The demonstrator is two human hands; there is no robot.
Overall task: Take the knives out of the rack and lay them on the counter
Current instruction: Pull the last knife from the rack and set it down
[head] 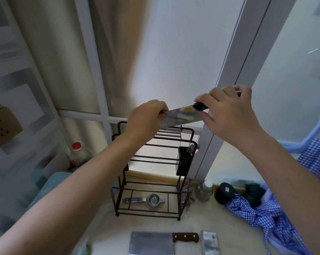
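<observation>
A dark wire knife rack (pixel 155 181) stands on the pale counter (pixel 207 223) by the window. Above it I hold a steel knife (pixel 181 117) with a black handle, level in the air. My right hand (pixel 229 115) grips the handle; my left hand (pixel 146 118) pinches the blade's far end. On the counter near the front edge lies a cleaver (pixel 151 242) with a brown riveted handle, and beside it a second steel blade (pixel 209 242), partly cut off by the frame. The rack's top slots look empty.
A metal strainer-like tool (pixel 148 199) lies on the rack's bottom shelf, and a black utensil cup (pixel 184 159) hangs on its right side. A small jar (pixel 204 191), a black lid (pixel 225 193) and blue checked cloth (pixel 265 218) sit right. A red-capped bottle (pixel 77 153) stands left.
</observation>
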